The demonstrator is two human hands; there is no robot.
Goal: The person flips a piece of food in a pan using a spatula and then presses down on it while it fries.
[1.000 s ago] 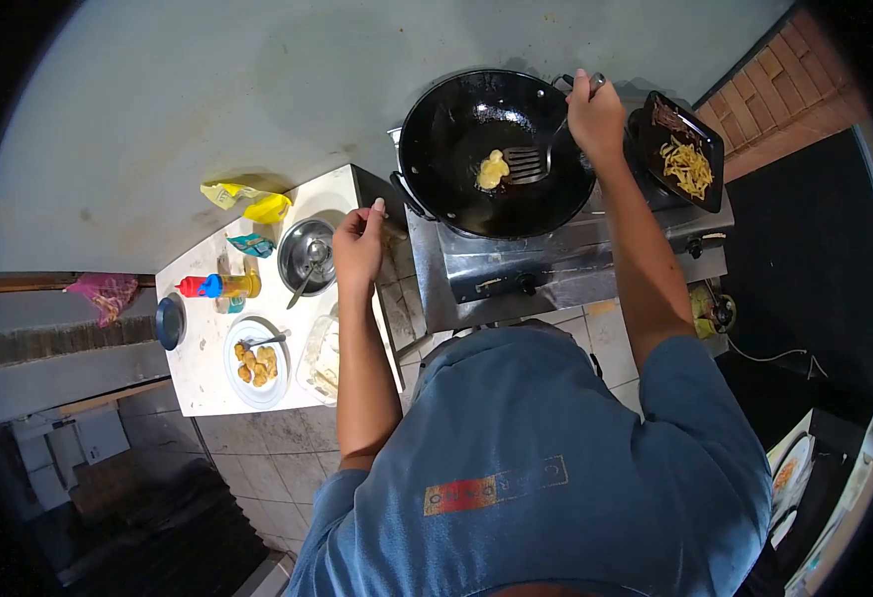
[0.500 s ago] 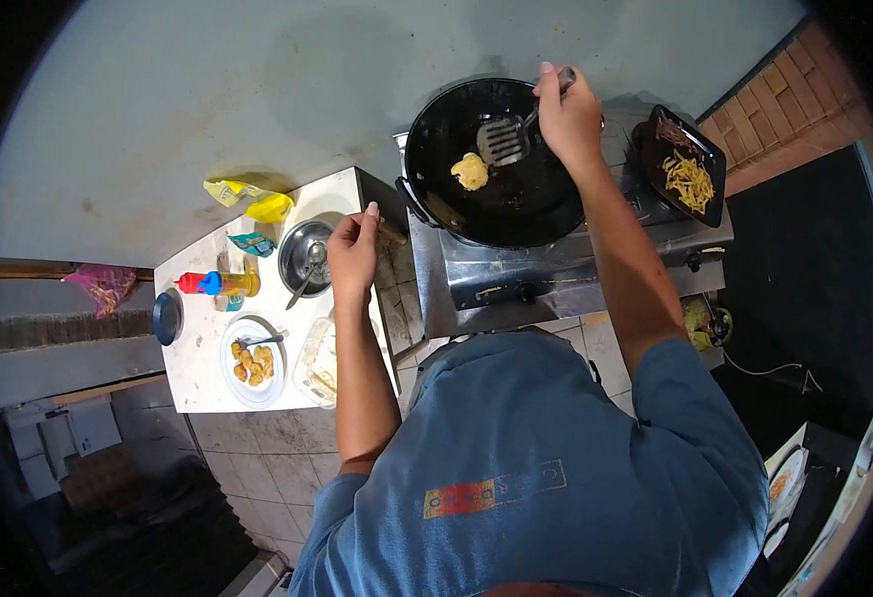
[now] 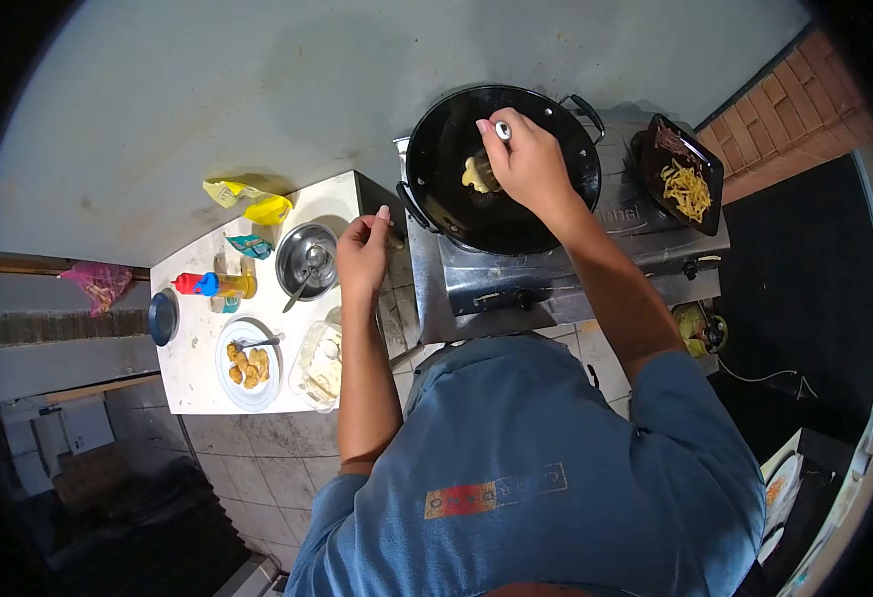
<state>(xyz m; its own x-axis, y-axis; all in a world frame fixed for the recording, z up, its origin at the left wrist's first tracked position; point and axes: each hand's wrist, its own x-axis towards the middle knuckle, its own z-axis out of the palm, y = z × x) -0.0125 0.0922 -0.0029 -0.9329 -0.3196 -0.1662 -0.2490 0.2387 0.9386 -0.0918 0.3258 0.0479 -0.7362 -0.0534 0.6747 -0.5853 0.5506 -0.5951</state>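
Observation:
My right hand [image 3: 533, 167] is closed around the handle of a slotted spatula [image 3: 503, 131] above a black wok [image 3: 446, 129] on the stove. Its blade, partly hidden by my hand, is at a yellow lump of battered food [image 3: 473, 177] in the wok. To the left of the wok, in the air, my left hand [image 3: 363, 257] has curled fingers with the thumb pointing up, and nothing shows in it. Nearest to this hand is a steel bowl [image 3: 304, 239] with a spoon resting in it, on the white table [image 3: 193, 373].
A plate [image 3: 248, 398] of fried pieces with a fork, a clear container [image 3: 307, 390] of white food, and squeeze bottles [image 3: 213, 285] stand on the table. On the right of the stove [image 3: 476, 284], a black tray [image 3: 707, 204] holds fries and dark shredded food.
My right hand has moved left and down with the spatula, bringing the blade to the yellow food. The left hand has shifted slightly right.

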